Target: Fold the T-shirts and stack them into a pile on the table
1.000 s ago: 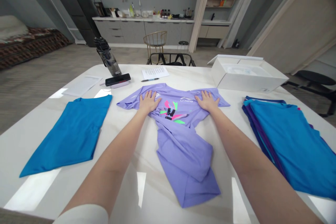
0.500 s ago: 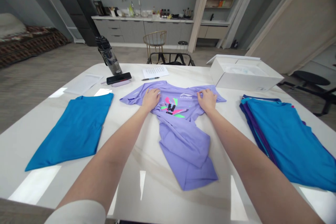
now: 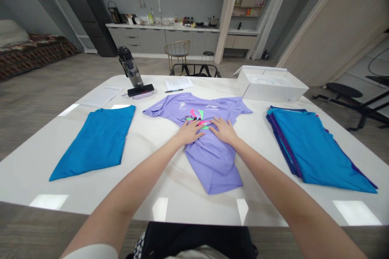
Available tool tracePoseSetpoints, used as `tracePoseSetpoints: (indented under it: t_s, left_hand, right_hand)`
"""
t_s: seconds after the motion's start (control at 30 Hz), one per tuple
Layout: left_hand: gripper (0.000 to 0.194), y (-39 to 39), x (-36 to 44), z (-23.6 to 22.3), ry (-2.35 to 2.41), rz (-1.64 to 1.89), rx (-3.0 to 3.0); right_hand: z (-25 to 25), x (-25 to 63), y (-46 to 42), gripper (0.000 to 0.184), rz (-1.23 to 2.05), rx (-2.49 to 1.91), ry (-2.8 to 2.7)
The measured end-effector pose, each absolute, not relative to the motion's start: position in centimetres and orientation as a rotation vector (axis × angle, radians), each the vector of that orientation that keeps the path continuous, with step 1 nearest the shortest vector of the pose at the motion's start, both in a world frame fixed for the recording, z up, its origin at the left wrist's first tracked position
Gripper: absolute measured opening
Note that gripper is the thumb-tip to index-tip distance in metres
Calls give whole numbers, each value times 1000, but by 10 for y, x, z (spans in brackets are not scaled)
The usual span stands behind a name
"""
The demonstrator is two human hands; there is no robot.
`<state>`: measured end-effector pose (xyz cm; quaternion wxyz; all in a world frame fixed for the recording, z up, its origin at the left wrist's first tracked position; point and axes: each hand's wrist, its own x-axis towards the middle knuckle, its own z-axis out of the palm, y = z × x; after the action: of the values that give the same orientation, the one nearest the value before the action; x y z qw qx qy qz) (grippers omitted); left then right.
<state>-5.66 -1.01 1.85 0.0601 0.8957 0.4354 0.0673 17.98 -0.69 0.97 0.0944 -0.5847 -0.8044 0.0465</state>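
Observation:
A lilac T-shirt with a pink, green and black print lies face up in the middle of the white table, its lower part bunched and twisted. My left hand rests flat on the shirt's chest, fingers spread, just below the print. Right beside it my right hand also lies flat and open on the cloth. Neither hand grips anything.
A folded blue shirt lies at the left and a stack of blue and purple shirts at the right. At the back stand an open white box, a dark bottle, a phone, papers and a pen.
Both hands have slid from the shirt's shoulders inward and toward me, to the middle of the chest. The view has pulled back, showing the table's near edge.

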Motion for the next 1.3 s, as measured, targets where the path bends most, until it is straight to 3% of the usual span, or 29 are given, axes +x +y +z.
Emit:
tracePoseSetpoints:
  t_s: [0.17,0.37,0.53,0.63,0.83,1.13,1.3]
  left_hand:
    - [56,-21,-57,5,1407,282,2767]
    - [40,-34,-46,9,1281,433,2851]
    - [37,-61,-33,18,1115,427,2757]
    - [45,-74,-27,24,1107,377,2745]
    - [21,-86,-30,31,1142,506,2670]
    - [38,-128,-47,41,983,403,2725]
    - [31,-145,-55,57,969,427,2694]
  right_hand:
    - [7,189,-20,57,64,-1842,-2352]
    - [17,177,-46,34,-89,-1638,-2299]
    - [20,173,-67,23,213,-1538,-2247]
    - [20,178,-75,23,340,-1515,-2212]
    - [24,197,-87,24,458,-1596,-2182]
    - [40,182,-119,21,698,-1396,-2268]
    - [48,172,-140,26,759,-1437,-2211]
